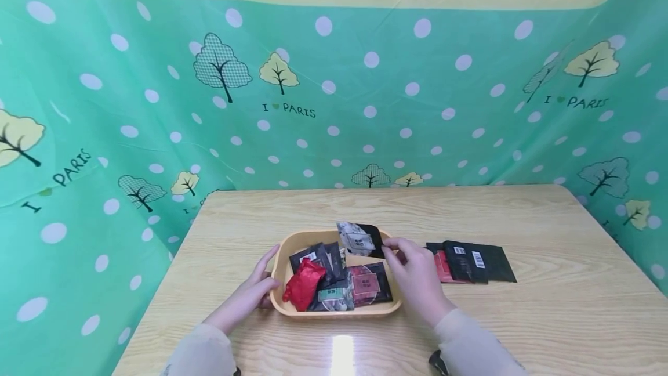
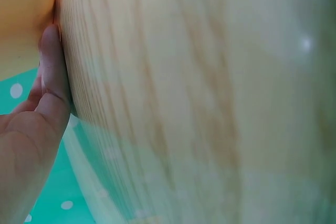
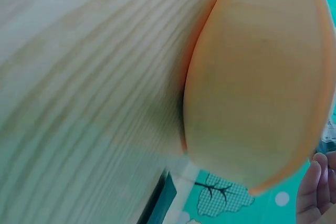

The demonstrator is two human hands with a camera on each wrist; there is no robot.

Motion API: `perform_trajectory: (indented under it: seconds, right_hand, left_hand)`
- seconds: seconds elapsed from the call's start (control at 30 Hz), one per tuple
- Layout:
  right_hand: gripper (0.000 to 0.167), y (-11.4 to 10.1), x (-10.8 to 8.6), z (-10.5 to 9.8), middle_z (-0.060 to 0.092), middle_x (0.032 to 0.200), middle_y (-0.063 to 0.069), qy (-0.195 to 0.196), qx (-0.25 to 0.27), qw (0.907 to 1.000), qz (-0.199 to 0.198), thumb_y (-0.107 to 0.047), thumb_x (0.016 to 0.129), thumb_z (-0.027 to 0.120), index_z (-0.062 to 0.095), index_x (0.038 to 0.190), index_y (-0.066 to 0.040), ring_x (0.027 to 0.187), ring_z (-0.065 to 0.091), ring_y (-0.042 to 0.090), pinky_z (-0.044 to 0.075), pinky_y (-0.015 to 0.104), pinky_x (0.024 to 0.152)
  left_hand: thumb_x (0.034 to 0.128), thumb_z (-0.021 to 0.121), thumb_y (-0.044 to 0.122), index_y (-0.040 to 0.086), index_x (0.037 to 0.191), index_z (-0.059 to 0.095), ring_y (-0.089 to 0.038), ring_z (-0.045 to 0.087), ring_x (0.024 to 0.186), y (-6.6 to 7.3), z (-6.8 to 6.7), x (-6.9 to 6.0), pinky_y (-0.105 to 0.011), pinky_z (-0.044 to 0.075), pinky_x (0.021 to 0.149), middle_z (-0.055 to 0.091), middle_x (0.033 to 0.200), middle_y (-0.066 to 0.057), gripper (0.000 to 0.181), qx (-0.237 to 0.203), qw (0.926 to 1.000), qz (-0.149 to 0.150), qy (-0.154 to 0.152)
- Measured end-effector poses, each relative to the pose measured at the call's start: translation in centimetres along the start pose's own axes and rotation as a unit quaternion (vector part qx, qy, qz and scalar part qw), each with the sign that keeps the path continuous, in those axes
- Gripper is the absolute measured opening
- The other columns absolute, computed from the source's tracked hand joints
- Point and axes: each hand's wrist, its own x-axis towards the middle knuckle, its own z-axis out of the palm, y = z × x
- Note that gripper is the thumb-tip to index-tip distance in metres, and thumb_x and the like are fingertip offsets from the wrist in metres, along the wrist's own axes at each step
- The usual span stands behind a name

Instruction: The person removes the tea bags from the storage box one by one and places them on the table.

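Observation:
My right hand (image 1: pixel 417 277) pinches the edge of a small black sachet with a grey-and-white patterned label (image 1: pixel 357 239), holding it above the back right of a yellow-orange plastic basket (image 1: pixel 339 313). Against the outside of the basket's left end rests my left hand (image 1: pixel 256 289), fingers fairly straight. Inside lie a crumpled red packet (image 1: pixel 304 284), a black-and-pink sachet (image 1: pixel 365 284), a sachet with a green label (image 1: pixel 332 299) and several dark sachets (image 1: pixel 318 263). In the right wrist view the basket's outer wall (image 3: pixel 252 77) covers most of the sachet beside the fingers.
Right of the basket, a loose pile of flat black packets (image 1: pixel 480 261) lies on the wood-grain table (image 1: pixel 563 318), with a red-and-black sachet (image 1: pixel 442 266) partly beneath. A green patterned cloth (image 1: pixel 344 91) hangs behind the table and at its sides.

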Motion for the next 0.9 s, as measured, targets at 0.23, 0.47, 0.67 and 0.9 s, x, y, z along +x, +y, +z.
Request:
perform_trajectory:
  seconds: [0.23,0.47,0.67,0.9]
  right_hand:
    - [0.01,0.8,-0.3,-2.1,0.068,0.073,-0.001,0.013,0.011,0.9993,0.033,-0.003,0.086,0.072,0.074,0.095,-0.007,0.064,0.052,0.001,0.048,0.018,0.053]
    - [0.016,1.5,0.0,-4.2,0.069,0.078,0.01,-0.028,0.078,0.9806,0.178,-0.013,0.092,0.068,0.071,0.106,-0.005,0.062,0.059,0.009,0.052,0.021,0.054]
    - [0.026,2.5,0.2,-5.6,0.07,0.081,0.008,-0.034,0.139,0.959,0.245,-0.016,0.094,0.067,0.067,0.113,0.001,0.063,0.062,0.008,0.058,0.022,0.06]
    - [0.032,3.9,0.0,-7.3,0.069,0.074,-0.008,-0.04,0.183,0.9416,0.28,-0.013,0.095,0.065,0.061,0.118,0.008,0.063,0.064,0.007,0.06,0.024,0.062]
  left_hand:
    - [0.0945,0.051,0.015,0.028,0.16,0.007,-0.024,0.067,0.095,-0.1,-0.4,0.1,-0.031,0.059,0.072,0.045,0.137,-0.037,0.081,-0.017,0.9993,0.021,-0.025]
    - [0.0942,0.051,0.014,0.029,0.16,0.008,-0.026,0.068,0.096,-0.1,-0.3,0.2,-0.033,0.06,0.073,0.046,0.136,-0.036,0.08,-0.018,0.9995,0.015,-0.021]
    - [0.0948,0.051,0.015,0.03,0.16,0.01,-0.026,0.067,0.097,0.0,-0.3,0.1,-0.029,0.057,0.072,0.044,0.139,-0.035,0.079,-0.018,0.9997,0.005,-0.016]
    - [0.094,0.049,0.012,0.024,0.16,0.005,-0.027,0.069,0.095,-0.2,-0.4,0.3,-0.036,0.062,0.074,0.046,0.132,-0.039,0.081,-0.029,0.9983,0.035,-0.037]
